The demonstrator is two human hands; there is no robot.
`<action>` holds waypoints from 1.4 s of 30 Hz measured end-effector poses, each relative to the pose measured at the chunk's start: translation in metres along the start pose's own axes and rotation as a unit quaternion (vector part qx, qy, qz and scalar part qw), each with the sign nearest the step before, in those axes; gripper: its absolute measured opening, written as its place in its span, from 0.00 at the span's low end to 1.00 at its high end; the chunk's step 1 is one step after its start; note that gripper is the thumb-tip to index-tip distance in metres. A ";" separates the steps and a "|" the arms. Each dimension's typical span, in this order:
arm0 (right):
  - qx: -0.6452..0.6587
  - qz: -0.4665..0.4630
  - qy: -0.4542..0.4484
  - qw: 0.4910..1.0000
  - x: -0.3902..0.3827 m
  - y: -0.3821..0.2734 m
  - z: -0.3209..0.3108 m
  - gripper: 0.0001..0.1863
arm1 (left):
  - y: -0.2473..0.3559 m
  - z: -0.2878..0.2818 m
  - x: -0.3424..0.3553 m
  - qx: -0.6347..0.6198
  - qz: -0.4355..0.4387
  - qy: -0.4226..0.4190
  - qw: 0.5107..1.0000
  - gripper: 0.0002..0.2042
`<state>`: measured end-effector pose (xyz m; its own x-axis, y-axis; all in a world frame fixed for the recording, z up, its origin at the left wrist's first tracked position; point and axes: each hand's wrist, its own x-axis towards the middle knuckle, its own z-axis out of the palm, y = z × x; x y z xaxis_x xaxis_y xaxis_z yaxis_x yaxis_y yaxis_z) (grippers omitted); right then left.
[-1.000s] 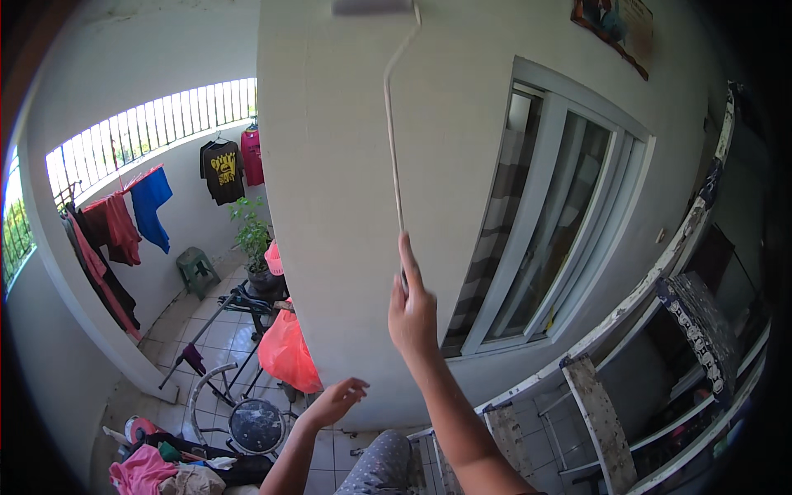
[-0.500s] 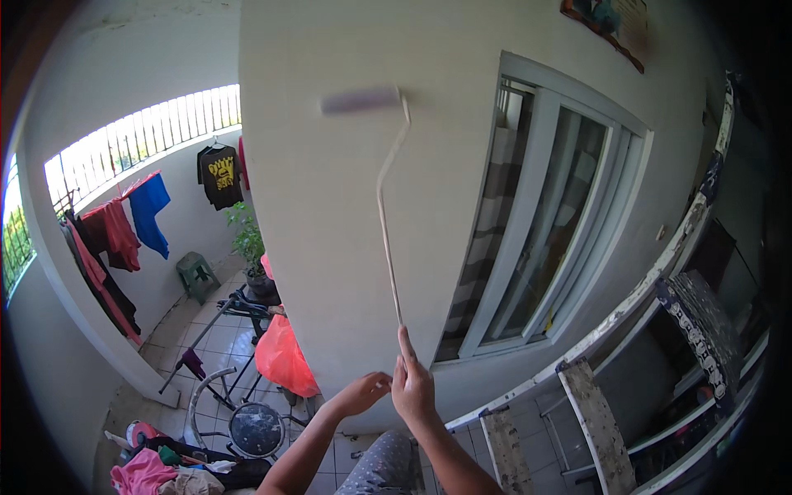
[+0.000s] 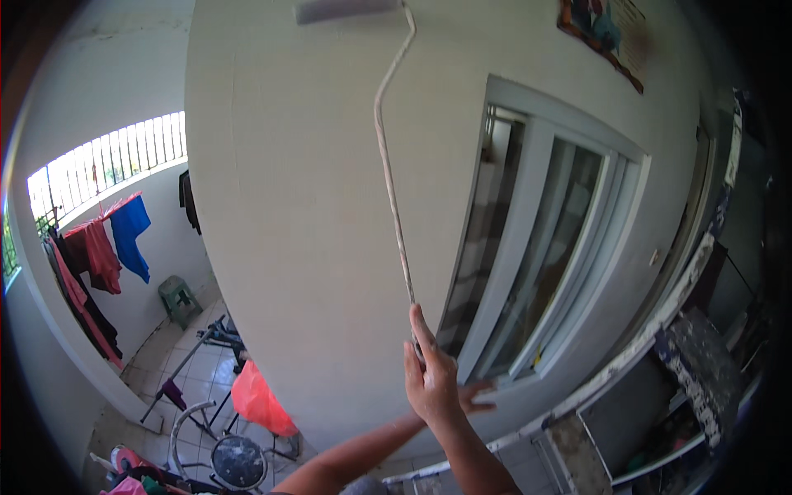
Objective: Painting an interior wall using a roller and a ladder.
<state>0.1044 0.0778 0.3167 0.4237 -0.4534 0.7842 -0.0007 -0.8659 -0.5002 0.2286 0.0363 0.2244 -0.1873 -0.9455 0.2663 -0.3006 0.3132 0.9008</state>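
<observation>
My right hand (image 3: 431, 379) is closed on the lower end of a long, bent pale paint-roller handle (image 3: 384, 140). The lilac-grey roller (image 3: 346, 11), slightly blurred, is high against the off-white wall (image 3: 305, 214), at the top edge of the view. Behind my right wrist, my left hand (image 3: 477, 396) reaches across to the right, its fingers spread and blurred, near the lower frame of a white sliding window (image 3: 553, 239). I see nothing in it.
A paint-stained ladder or scaffold (image 3: 693, 371) runs along the right. At left are hanging clothes (image 3: 124, 235), a green stool (image 3: 177, 301), a red bag (image 3: 260, 400), a round-seated chair (image 3: 238, 458), a metal frame and a cloth pile. A framed picture (image 3: 598, 37) hangs upper right.
The roller came down from the top half a second ago and is up high again. My left hand has moved right, behind my right hand, fingers spreading. The whole view has shifted slightly.
</observation>
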 end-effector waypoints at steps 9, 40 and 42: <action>0.014 -0.036 -0.004 0.999 0.087 -0.020 -0.009 0.29 | 0.009 -0.058 0.068 0.010 -0.001 -0.034 0.999 0.22; -0.062 -0.054 -0.027 0.996 0.248 -0.126 -0.048 0.32 | 0.112 -0.020 0.040 -0.091 -0.178 -0.211 0.957 0.23; -0.086 -0.083 0.008 0.993 0.282 -0.159 -0.058 0.33 | 0.141 -0.024 0.037 -0.093 -0.056 -0.164 0.980 0.23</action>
<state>0.1712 0.0753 0.6384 0.4174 -0.3024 0.8569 -0.0871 -0.9520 -0.2936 0.2015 0.0432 0.3693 -0.4633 -0.8838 0.0651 -0.1663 0.1589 0.9732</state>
